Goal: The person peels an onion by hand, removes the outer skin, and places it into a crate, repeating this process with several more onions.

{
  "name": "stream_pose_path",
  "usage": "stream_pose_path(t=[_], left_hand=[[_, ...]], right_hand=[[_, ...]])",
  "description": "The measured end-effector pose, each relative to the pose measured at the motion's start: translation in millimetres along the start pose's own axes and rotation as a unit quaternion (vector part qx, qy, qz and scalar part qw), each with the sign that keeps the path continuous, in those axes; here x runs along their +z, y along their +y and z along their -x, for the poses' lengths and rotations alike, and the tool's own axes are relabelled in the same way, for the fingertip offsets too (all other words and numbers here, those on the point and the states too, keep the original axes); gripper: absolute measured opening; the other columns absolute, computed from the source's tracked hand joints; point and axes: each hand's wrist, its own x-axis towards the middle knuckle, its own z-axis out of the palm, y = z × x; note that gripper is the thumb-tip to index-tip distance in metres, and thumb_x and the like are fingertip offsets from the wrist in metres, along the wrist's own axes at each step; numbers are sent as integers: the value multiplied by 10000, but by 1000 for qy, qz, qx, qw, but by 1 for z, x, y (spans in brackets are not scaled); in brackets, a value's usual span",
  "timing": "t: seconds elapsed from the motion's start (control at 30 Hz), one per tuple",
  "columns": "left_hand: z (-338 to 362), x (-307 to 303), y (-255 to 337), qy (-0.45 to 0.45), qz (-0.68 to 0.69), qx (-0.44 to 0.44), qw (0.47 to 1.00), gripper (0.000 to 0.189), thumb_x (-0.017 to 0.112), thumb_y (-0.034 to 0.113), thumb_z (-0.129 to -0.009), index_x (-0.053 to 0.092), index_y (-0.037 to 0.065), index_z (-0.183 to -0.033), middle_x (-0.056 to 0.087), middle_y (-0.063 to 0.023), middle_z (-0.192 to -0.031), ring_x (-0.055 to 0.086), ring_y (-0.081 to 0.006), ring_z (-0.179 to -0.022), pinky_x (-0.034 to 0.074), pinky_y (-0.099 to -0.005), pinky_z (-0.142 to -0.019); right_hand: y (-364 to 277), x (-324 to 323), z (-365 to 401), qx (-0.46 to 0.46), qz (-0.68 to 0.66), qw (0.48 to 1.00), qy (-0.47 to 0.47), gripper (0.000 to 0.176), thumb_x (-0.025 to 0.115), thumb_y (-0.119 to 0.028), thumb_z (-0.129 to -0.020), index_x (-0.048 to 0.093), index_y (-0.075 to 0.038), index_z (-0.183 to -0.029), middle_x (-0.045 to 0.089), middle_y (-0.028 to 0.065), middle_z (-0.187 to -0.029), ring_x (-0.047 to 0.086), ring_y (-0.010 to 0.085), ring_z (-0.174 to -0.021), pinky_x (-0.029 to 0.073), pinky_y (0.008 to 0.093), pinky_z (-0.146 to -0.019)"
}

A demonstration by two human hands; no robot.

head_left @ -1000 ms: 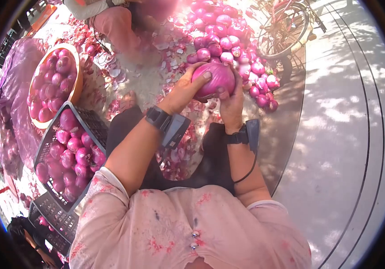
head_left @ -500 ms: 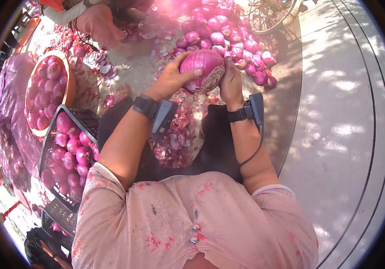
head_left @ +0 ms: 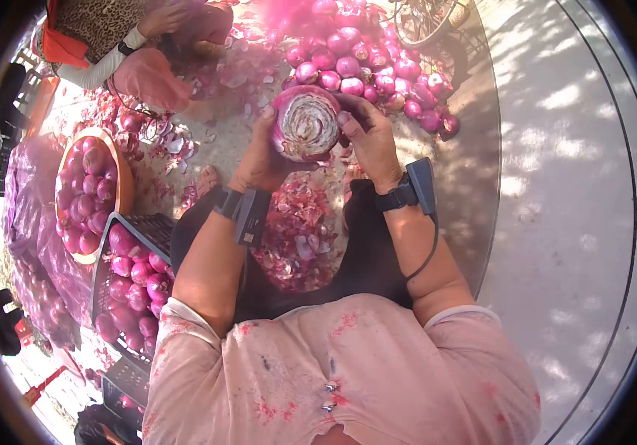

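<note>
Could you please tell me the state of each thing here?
Big onion: held, rough end toward the camera
Left hand: gripping it
Right hand: gripping it
Tub: full of onions
Upper crate: filled with onions
Lower crate: partly hidden, some onions inside
Pile: loose onions, grounded
Skins: off, scattered
Sack: bulging
Bike: partly in view

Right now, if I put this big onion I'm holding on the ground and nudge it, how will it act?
The onion would probably roll on its rounded side, though the broad, rough end might steady it if set face down. It looks firm, keeping its shape between your left hand and right hand. Its skin may flake, judging by the loose skins below.
</note>
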Motion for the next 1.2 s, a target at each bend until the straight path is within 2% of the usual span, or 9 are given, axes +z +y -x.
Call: stream_pose_path(t=[0.07, 0.2, 0.27, 0.37, 0.43, 0.53, 0.73, 0.97, 1.2], left_hand=[[-1, 1, 0, -9, 4, 0, 1000, 758, 463, 680, -838, 419, 138, -1366, 540, -88, -1297, 550, -262, -1162, 473, -518, -931], [-2, 2, -2, 10, -20, 31, 999, 747, 495, 653, -849, 411, 127, -1373, 534, -93, -1302, 536, -258, -1180, 457, -494, -969], [-5, -3, -6, 1, -17, 32, 999, 737, 513, 629, -857, 407, 116, -1375, 532, -95, -1303, 531, -252, -1186, 450, -478, -985], [-7, -5, -9, 13, -16, 42, 999, 689, 560, 541, -879, 402, 90, -1375, 527, -101, -1308, 524, -237, -1194, 439, -436, -1007], [-4, 2, -4, -14, 51, 34, 998, 482, 580, 288, -928, 437, 46, -1321, 552, -115, -1244, 570, -212, -1111, 493, -398, -937], [-6, 4, -4, 9, -1, 60, 998, 456, 599, 254, -918, 464, 22, -1287, 582, -116, -1192, 597, -198, -1058, 512, -374, -903], [-14, -3, -12, 55, -64, 79, 993, 429, 613, 256, -909, 503, 7, -1240, 626, -101, -1104, 631, -189, -976, 536, -348, -850], [-15, -2, -13, 42, -74, 67, 994, 445, 612, 286, -908, 510, 6, -1237, 622, -98, -1116, 625, -181, -986, 519, -326, -861], [-14, 7, -9, 57, -78, 69, 993, 477, 631, 291, -891, 505, -5, -1244, 605, -107, -1142, 605, -177, -1018, 496, -325, -895]], right_hand=[[-3, 1, 1, 2, 48, 999, 7, 415, 652, -276, -902, 575, -3, -1205, 633, 38, -988, 571, 80, -843, 478, 230, -712], [-5, -3, 3, 32, 20, 999, 4, 393, 656, -250, -897, 585, 4, -1189, 632, 44, -1006, 579, 90, -849, 484, 238, -709], [-5, -3, 3, -28, 54, 998, 23, 357, 664, -222, -888, 607, 9, -1153, 637, 54, -984, 585, 99, -824, 488, 241, -696], [2, -8, 4, -54, 151, 987, 21, 315, 674, -176, -869, 626, 6, -1121, 645, 82, -972, 618, 126, -806, 498, 248, -685], [-1, -7, 5, -58, 170, 983, 28, 290, 683, -141, -851, 636, 1, -1100, 649, 97, -965, 637, 144, -798, 505, 256, -684], [-1, -9, 6, -63, 196, 978, 37, 251, 698, -75, -817, 653, -2, -1054, 657, 120, -948, 665, 177, -787, 517, 270, -684], [2, -15, 6, -95, 205, 973, 47, 205, 709, -14, -780, 667, 5, -980, 669, 130, -871, 672, 190, -748, 522, 279, -669], [-2, -18, 5, -131, 238, 961, 51, 163, 701, -14, -783, 664, -8, -942, 663, 119, -831, 664, 184, -719, 507, 275, -633], [-6, -17, 4, -105, 220, 969, 39, 188, 701, -24, -774, 661, -17, -958, 657, 112, -846, 658, 207, -714, 511, 294, -636]])
